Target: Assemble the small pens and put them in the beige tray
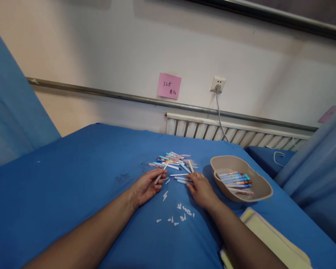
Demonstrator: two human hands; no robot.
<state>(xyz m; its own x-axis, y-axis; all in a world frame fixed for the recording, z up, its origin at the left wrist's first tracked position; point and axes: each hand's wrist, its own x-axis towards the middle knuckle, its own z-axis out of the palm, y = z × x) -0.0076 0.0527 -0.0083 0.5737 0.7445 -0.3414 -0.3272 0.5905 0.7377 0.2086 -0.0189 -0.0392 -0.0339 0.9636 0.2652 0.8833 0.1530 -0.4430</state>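
My left hand [149, 186] is closed around a slim pale pen [159, 176], which tilts up toward the pile. To its right, my right hand [201, 187] reaches palm down with bent fingers at a cream pen barrel [190, 166]; part of the grip is hidden under the hand. Lavender and light-blue pen barrels [182, 179] and a thin white stick [178, 175] lie by its fingertips. Just beyond both hands spreads a pile of mixed pens [170, 160]. Small white cone-shaped tips [187, 211] are scattered nearer to me, and a few slim white pieces [165, 195] lie beside my left hand.
A beige basin [260, 188] holding several assembled-looking pens [235, 179] stands at right on the blue sheet [86, 164]. In front of it lies a folded yellow cloth [271, 239]. Behind are a radiator [201, 130], a rail and a socket [217, 84] with a plugged-in cable.
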